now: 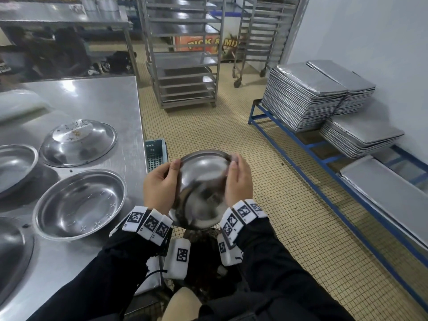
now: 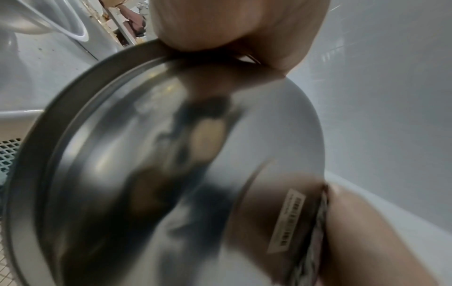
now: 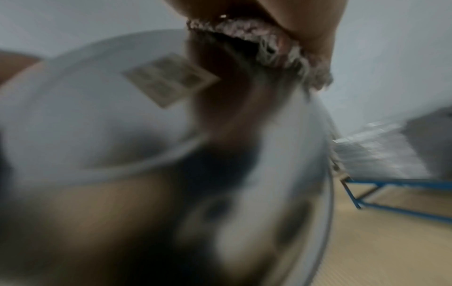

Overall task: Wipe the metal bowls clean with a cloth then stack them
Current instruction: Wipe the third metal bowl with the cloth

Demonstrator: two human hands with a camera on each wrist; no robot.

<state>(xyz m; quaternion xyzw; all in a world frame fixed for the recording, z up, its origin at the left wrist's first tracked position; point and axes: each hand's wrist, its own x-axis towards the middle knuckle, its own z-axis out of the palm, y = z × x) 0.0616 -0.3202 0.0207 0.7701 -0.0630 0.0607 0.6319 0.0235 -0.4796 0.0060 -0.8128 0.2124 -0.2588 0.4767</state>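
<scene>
Both hands, left [image 1: 159, 185] and right [image 1: 238, 181], grip a tilted metal bowl [image 1: 201, 188] over the tiled floor [image 1: 289, 205], cloth [image 3: 264, 42] under the right fingers, more bowls [image 1: 80, 203] on the worktop [image 1: 111, 100] alongside.

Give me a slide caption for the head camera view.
Both hands, left hand and right hand, hold a metal bowl above the tiled floor beside a steel table with more bowls.

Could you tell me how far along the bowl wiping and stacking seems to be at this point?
Nothing is stacked yet. In hand: the left hand holds a bowl by its rim while the right hand presses a cloth against it. Left: the bowls on the table, including a crumb-speckled overturned one.
</scene>
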